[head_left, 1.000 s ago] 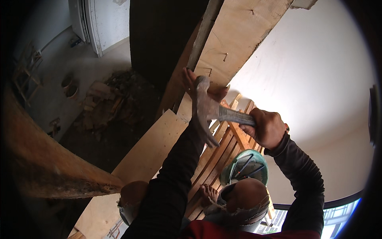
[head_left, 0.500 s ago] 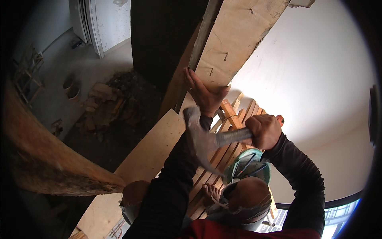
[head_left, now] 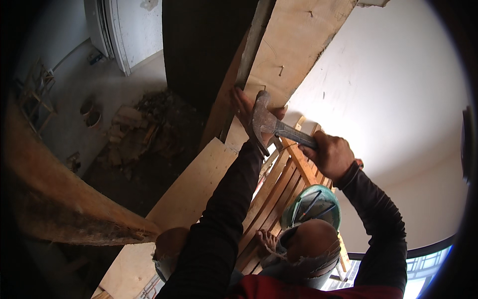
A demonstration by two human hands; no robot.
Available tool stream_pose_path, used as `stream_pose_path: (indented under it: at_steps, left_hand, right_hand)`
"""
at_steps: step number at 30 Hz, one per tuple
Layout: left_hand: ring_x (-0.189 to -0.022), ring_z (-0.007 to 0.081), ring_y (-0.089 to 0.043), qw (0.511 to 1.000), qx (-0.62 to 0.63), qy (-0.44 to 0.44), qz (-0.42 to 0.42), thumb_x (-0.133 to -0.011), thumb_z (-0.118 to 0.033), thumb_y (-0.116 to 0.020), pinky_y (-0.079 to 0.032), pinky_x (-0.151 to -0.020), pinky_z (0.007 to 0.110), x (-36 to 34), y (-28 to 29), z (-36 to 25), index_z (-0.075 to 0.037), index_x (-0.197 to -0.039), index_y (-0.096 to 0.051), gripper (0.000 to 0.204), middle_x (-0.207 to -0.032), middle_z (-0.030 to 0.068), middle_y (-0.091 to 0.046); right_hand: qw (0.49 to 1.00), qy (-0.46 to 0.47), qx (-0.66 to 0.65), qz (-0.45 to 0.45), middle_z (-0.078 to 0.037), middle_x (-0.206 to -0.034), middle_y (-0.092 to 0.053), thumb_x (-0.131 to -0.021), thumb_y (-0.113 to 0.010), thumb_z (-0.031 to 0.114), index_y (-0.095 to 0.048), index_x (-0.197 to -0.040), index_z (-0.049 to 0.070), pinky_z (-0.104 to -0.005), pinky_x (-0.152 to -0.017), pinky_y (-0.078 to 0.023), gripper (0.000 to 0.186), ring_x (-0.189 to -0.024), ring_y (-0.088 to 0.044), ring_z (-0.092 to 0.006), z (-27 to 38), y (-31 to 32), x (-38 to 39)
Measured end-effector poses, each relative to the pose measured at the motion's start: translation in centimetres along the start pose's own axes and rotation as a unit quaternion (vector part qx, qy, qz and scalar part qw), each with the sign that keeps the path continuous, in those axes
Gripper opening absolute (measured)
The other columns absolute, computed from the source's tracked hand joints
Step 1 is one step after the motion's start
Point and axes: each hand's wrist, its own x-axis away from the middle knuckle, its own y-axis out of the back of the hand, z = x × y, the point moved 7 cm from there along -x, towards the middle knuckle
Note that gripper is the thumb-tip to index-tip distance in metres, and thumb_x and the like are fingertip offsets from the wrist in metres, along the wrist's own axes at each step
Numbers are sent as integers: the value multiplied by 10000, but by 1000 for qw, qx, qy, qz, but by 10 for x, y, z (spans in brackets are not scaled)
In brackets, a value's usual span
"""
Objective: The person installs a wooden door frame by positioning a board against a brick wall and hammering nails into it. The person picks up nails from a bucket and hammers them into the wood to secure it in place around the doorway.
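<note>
My right hand is closed around the handle of a claw hammer. The hammer's head hangs over my left hand and hides much of it. That left hand lies against the lower end of a long plywood board, fingers stretched along its left edge and thumb out to the right. Bent nails stick out of the board, one nail above the hammer and others further up. Close to the hammer head another nail shows in part.
Under me is a platform of wooden slats, with a green bucket holding thin tools. A second plywood strip runs down left. A thick wooden pole crosses the left side. Rubble lies on the floor far below; a white wall stands right.
The hammer has swung up and away from me, its head now over my left hand near the lowest nail. My left hand stays against the board.
</note>
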Motion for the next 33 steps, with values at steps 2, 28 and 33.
stream_pose_path:
  at_steps: [2, 28, 33]
  left_hand:
    - [-1470, 497, -204, 1000, -3, 8, 23, -691, -795, -694, -227, -1185, 584, -1, 5, -2, 30, -1571, -79, 1353, -1588, 335, -166]
    - [-1453, 513, -215, 999, -39, -18, 17, -666, -614, -833, -209, -1199, 577, -7, 1, -4, 39, -1562, -96, 1332, -1583, 337, -169]
    - [-1451, 519, -215, 994, -94, 12, 48, -693, -736, -740, -237, -1176, 574, 2, -8, 2, 41, -1560, -108, 1324, -1585, 326, -186]
  right_hand:
    - [998, 31, -49, -19, -161, -609, -604, -882, -724, 463, -598, -829, 27, -434, -506, -510, 457, -533, -636, -340, 16, 5, 3]
    - [964, 257, -67, -4, -115, -577, -558, -859, -704, 549, -590, -792, 71, -404, -534, -523, 496, -527, -630, -300, 14, 2, -2]
    - [999, -21, -24, -13, -120, -538, -534, -864, -716, 520, -602, -809, 63, -432, -534, -514, 474, -520, -622, -309, -21, -5, -22]
